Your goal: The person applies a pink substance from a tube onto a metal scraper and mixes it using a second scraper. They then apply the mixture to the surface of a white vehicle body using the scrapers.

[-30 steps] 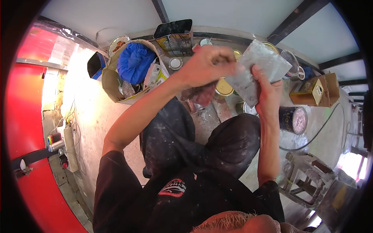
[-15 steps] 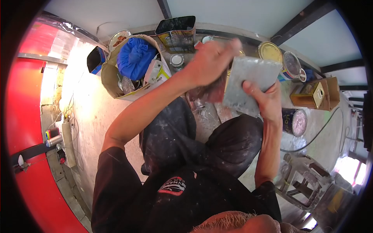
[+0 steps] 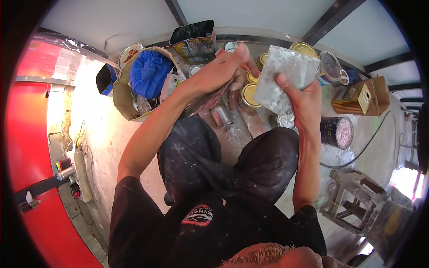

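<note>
My left hand (image 3: 223,73) is bent over a thin reddish-brown sheet (image 3: 208,102), which hangs below the palm; the wrist and forearm cover part of it. Some of its fingers point down towards the cans. My right hand (image 3: 306,100) grips a flat grey rectangular plate (image 3: 286,76) by its lower right side, thumb lying across the face. Whitish smears and dust mark the plate. A gap separates the two hands. Beneath and between them stand a can with a yellow lid (image 3: 250,94) and a bare metal can (image 3: 221,117).
A carton (image 3: 123,96) holding a blue tied bag (image 3: 149,73) stands to the left, beside a tall dark-streaked tin (image 3: 194,44). On the right are a dark paint can (image 3: 336,132), a gold tin (image 3: 355,100), a dusty stool (image 3: 355,203) and a cable (image 3: 371,147) along the floor.
My left hand has moved left and down, away from the plate, with the reddish-brown sheet. The plate in my right hand has tilted and risen slightly, showing more white smears.
</note>
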A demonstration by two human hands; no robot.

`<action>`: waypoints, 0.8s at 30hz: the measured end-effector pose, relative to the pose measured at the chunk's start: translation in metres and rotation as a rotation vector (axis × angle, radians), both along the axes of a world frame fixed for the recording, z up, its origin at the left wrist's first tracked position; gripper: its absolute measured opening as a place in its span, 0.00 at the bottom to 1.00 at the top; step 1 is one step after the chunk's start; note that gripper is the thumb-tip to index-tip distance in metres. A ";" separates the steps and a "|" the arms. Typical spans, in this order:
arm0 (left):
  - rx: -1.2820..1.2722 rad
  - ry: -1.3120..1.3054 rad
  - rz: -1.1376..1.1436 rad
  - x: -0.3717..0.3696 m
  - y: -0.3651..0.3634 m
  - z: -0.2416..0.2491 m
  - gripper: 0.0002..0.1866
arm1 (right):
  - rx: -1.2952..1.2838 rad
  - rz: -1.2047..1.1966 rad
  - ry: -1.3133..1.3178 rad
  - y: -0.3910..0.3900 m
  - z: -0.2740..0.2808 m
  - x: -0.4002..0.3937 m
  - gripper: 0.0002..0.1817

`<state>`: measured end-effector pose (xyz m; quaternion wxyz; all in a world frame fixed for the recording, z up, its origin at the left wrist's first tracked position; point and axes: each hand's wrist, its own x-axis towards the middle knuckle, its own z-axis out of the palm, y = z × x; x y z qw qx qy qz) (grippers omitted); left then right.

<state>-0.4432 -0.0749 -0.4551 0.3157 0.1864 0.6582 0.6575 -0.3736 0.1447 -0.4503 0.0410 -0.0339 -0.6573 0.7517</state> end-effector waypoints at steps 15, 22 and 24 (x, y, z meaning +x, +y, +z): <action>0.245 0.249 0.675 -0.009 0.010 0.007 0.34 | -0.059 0.234 -0.106 0.012 -0.007 -0.003 0.19; 0.100 0.450 1.071 -0.020 0.019 -0.005 0.40 | 0.287 0.318 0.217 -0.039 0.002 0.010 0.11; 0.168 0.407 1.038 -0.016 0.032 -0.002 0.41 | 0.423 0.305 0.293 -0.044 -0.004 0.005 0.12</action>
